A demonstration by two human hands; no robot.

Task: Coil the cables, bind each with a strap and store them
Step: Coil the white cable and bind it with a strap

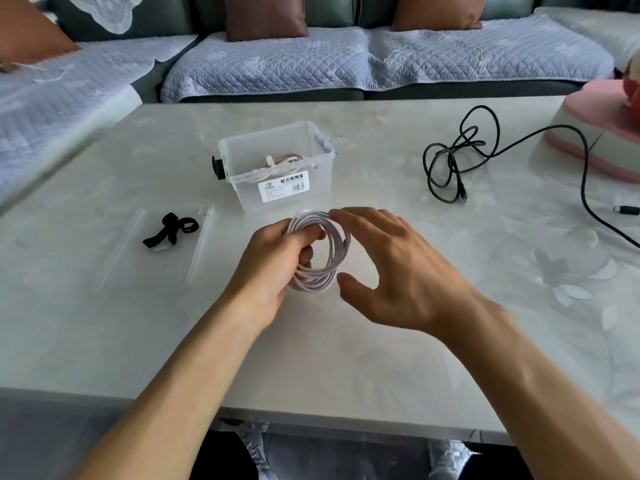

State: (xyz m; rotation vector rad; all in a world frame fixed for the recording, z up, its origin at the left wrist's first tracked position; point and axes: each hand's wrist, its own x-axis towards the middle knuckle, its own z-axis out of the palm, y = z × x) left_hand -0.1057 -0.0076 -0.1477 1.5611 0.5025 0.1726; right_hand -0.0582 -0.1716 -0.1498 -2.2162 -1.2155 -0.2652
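The white coil [320, 251] sits just in front of the clear box [277, 164], held above the table [415, 237] between the 2 hands. The left hand [273, 268] is at the coil's left side, nearer the viewer than the box, and the right hand [398, 268] is on the coil's right.

Inside the box lies a beige cable [277, 162], seen only through the wall and partly behind the label, so its shape is hard to make out. To the left of the box, black straps [171, 232] rest on a clear bag [156, 251] whose edges are faint against the pale table. To the right of the box, a loose black cable [450, 157] lies tangled; 1 strand of it runs on toward a pink and white object [595, 133] that is cut off by the frame edge, and then off the right edge. A small dark plug [626, 210] lies far right of the box. Part of the coil is hidden under the left fingers.

The left hand is closed around the coil's left side, thumb over the loops and fingers curled through the ring. The right hand is spread wide, fingertips at the coil's top edge; whether they touch it cannot be told. Its thumb is apart from the loops below, and it holds nothing.
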